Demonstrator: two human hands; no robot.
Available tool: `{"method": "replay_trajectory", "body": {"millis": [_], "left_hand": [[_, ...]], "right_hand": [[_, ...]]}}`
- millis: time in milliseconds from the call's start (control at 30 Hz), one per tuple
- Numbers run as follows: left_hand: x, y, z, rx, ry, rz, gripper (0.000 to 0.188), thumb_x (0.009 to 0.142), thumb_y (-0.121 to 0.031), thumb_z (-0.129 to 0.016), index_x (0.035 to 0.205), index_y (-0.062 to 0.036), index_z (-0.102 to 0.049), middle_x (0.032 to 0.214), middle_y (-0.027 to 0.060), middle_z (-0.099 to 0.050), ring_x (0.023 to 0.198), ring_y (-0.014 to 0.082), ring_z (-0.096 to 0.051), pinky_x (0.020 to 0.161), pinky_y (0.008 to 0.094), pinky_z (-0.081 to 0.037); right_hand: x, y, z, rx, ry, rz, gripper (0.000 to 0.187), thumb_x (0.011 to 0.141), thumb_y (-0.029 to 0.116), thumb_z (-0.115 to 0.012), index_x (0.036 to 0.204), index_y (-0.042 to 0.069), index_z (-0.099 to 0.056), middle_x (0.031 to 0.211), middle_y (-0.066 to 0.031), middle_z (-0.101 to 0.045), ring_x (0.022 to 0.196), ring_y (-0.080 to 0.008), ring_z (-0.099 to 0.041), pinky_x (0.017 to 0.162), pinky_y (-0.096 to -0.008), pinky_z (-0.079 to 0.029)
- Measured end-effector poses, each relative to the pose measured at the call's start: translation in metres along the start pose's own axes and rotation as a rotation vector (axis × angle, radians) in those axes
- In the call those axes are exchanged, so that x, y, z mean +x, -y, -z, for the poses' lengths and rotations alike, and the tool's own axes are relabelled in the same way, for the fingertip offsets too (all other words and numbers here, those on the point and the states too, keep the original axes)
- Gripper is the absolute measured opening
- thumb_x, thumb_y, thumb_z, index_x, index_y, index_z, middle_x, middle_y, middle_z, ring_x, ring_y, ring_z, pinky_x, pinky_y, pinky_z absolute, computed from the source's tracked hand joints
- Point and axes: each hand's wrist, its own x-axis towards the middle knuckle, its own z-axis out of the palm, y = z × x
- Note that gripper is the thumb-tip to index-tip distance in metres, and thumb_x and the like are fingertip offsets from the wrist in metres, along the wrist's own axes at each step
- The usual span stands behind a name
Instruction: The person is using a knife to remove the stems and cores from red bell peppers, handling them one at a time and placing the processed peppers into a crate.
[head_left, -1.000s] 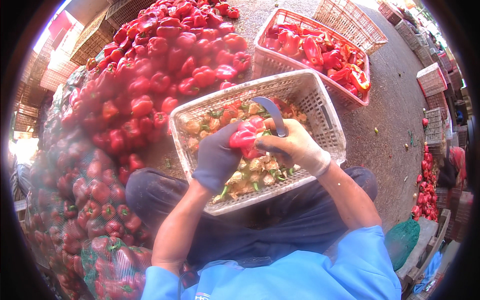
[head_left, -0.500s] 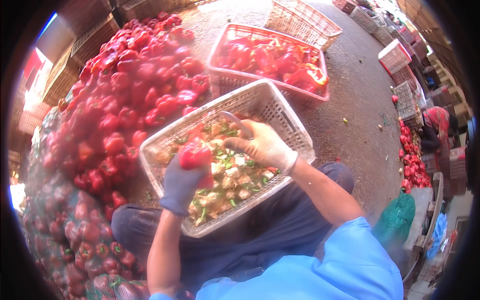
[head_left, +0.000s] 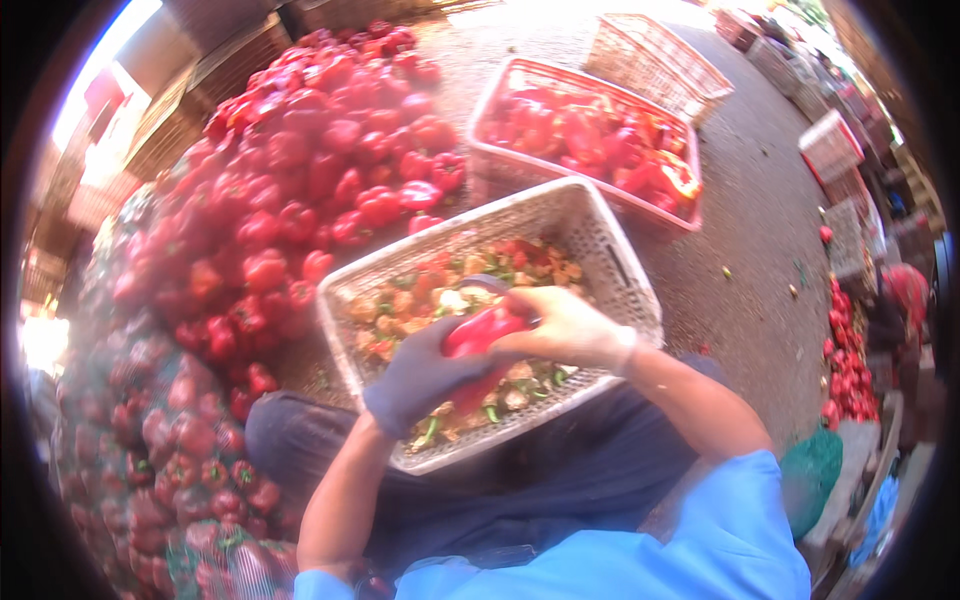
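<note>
A red bell pepper (head_left: 478,332) is gripped in my left hand (head_left: 418,375), which wears a grey-blue glove. My right hand (head_left: 568,326), in a pale glove, is closed on a curved knife (head_left: 485,283) and meets the pepper's upper right side. Only a short dark curve of the blade shows above the fingers; the rest is hidden. Both hands are over a whitish plastic crate (head_left: 345,385) tilted across my lap. Inside it lie pale pepper cores (head_left: 400,325) with green stems and red scraps.
Left of me rises a large heap of red peppers (head_left: 290,200), with net sacks of peppers (head_left: 190,450) nearer. Beyond my crate stands a pink crate (head_left: 590,185) of red peppers, with another crate (head_left: 660,65) behind. At right are a green net sack (head_left: 808,480) and a bending person (head_left: 905,295).
My right hand has come down and left onto the pepper with the knife. My left hand has tilted the pepper toward it. The whole view has shifted slightly.
</note>
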Motion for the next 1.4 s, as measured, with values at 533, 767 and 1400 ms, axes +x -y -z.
{"method": "replay_trajectory", "body": {"millis": [533, 767, 1400], "left_hand": [[0.093, 0.054, 0.262, 0.687, -0.563, 0.003, 0.078, 0.088, -0.029, -0.088, 0.157, -0.0037, -0.062, 0.124, 0.0216, -0.079, 0.112, 0.0322, -0.078, 0.103, 0.0414, -0.060], [0.227, 0.164, 0.278, 1.395, -0.238, -0.040, 0.082, 0.086, -0.018, -0.079, 0.163, -0.0128, -0.052, 0.168, 0.0222, -0.053, 0.148, 0.0408, -0.057, 0.115, 0.0510, -0.053], [0.271, 0.253, 0.301, 0.791, -0.493, -0.161, 0.044, 0.087, -0.028, -0.083, 0.128, -0.0155, -0.074, 0.112, 0.0156, -0.079, 0.100, 0.0330, -0.079, 0.092, 0.0430, -0.062]], "right_hand": [[0.038, -0.036, 0.148, 0.388, -0.787, -0.221, 0.042, 0.108, 0.045, -0.075, 0.126, 0.007, -0.075, 0.076, 0.0024, -0.068, 0.046, -0.0025, -0.052, 0.039, -0.0205, -0.038], [-0.019, -0.056, 0.085, 0.267, -0.567, -0.362, 0.039, 0.111, 0.030, -0.073, 0.132, -0.003, -0.070, 0.090, -0.0059, -0.074, 0.048, -0.0024, -0.050, 0.042, -0.0188, -0.036], [0.000, -0.036, 0.069, 0.221, -0.562, -0.432, 0.043, 0.112, 0.031, -0.070, 0.132, -0.006, -0.069, 0.090, -0.0073, -0.071, 0.045, -0.0057, -0.052, 0.036, -0.0232, -0.039]]}}
